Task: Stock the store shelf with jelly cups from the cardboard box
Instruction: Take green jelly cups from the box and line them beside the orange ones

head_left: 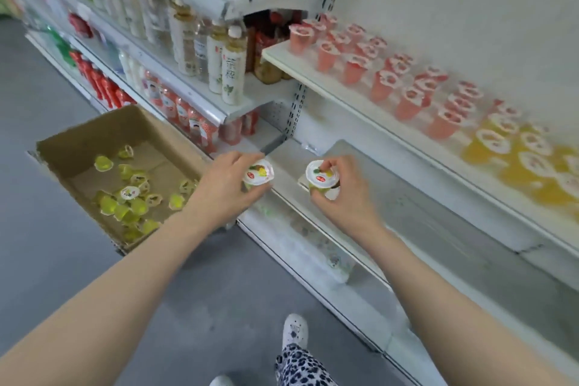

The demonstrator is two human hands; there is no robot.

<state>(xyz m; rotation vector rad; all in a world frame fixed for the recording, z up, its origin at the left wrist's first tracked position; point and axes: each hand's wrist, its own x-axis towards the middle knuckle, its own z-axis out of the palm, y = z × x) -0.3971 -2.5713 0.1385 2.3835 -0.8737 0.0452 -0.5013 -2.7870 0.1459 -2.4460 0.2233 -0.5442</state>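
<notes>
Two jelly cups are in the air, one per hand. The left hand (pixel 225 185) grips the left cup (pixel 259 174) round its side, and the right hand (pixel 341 194) has its fingers curled over the lid and wall of the right cup (pixel 321 177). Both cups hang upright above the front edge of the lower shelf (pixel 407 207), near its left end, and neither looks set down yet. More loose cups (pixel 125 197) lie tumbled in the cardboard box (pixel 94 141) on the floor (pixel 47 166) to the left.

I see three likely troubles from here. Both holds are light, mostly at the fingertips, so a cup could slip and drop over the shelf's front edge to the floor. The right fingers lie on the thin lid, and hard pressure there might dent or split it. The upper shelf (pixel 300 69) juts out overhead with pink cups (pixel 380 84) close to its front edge, so a careless reach inward could bump that edge and topple them. A cup set too near the lower shelf's lip may also tip off.
</notes>
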